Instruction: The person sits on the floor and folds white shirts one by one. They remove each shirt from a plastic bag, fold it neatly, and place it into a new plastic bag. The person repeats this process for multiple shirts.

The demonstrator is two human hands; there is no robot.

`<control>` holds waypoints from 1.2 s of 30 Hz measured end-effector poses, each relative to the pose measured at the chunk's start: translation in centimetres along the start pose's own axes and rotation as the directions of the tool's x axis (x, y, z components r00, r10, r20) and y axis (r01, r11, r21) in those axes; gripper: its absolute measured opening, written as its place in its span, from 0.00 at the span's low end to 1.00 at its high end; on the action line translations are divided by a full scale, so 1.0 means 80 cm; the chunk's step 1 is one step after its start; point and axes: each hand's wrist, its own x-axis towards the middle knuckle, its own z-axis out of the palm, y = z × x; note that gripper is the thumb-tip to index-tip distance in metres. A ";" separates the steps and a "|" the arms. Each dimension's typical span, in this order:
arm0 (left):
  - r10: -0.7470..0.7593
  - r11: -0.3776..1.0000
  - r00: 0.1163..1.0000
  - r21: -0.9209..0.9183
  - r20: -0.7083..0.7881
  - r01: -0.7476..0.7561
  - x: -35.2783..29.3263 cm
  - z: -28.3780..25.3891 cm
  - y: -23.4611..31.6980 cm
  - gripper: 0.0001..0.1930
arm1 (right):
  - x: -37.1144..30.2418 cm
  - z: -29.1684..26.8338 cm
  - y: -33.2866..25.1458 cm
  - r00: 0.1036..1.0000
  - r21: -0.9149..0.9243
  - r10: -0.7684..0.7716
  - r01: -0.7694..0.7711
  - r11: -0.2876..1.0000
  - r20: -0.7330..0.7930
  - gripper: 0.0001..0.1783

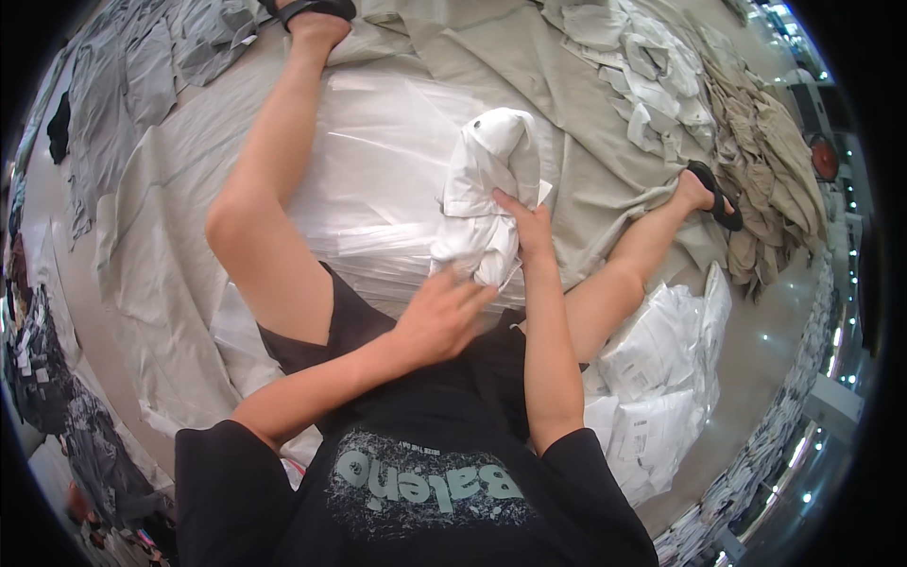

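Observation:
A white folded garment (pixel 489 170) with a dark button near its top is held up over a stack of clear plastic bags (pixel 373 180). My right hand (pixel 531 227) grips its right side, thumb lying across the front and the other fingers hidden behind the cloth. Just below the garment's bunched lower end is my left hand (pixel 442 317), slightly blurred, its fingers apart and bent. Its fingertips overlap the cloth's lower edge; whether they touch it I cannot make out.
Beige cloth (pixel 170 283) covers the floor under my spread legs. White garments in clear bags (pixel 652 378) lie beside my right thigh. Loose white clothes (pixel 642 66) and khaki clothes (pixel 765 161) are heaped at the far right, grey clothes (pixel 123 94) at the far left.

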 end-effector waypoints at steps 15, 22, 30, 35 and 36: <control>-0.026 0.955 0.894 0.253 -0.447 0.155 0.091 -0.049 0.017 0.19 | -0.006 0.006 -0.040 0.992 0.282 -0.094 0.113 0.953 -0.080 0.34; 0.111 0.991 0.994 -0.081 0.006 -0.110 0.046 0.033 0.004 0.09 | 0.009 0.014 -0.030 0.953 -0.017 -0.160 0.161 0.987 -0.259 0.29; -0.236 0.845 0.890 0.535 0.390 -0.011 0.035 -0.104 -0.130 0.10 | -0.027 -0.074 -0.126 0.878 -0.455 -0.478 0.420 0.785 -0.016 0.27; -0.506 0.683 0.637 0.721 0.581 -0.115 0.064 -0.156 -0.174 0.09 | -0.063 -0.153 -0.150 0.835 -0.450 -0.549 0.485 0.750 -0.014 0.45; -0.475 0.718 0.655 0.689 0.588 -0.097 0.061 -0.153 -0.169 0.13 | -0.071 -0.183 -0.145 0.874 -0.380 -0.479 0.418 0.825 -0.078 0.48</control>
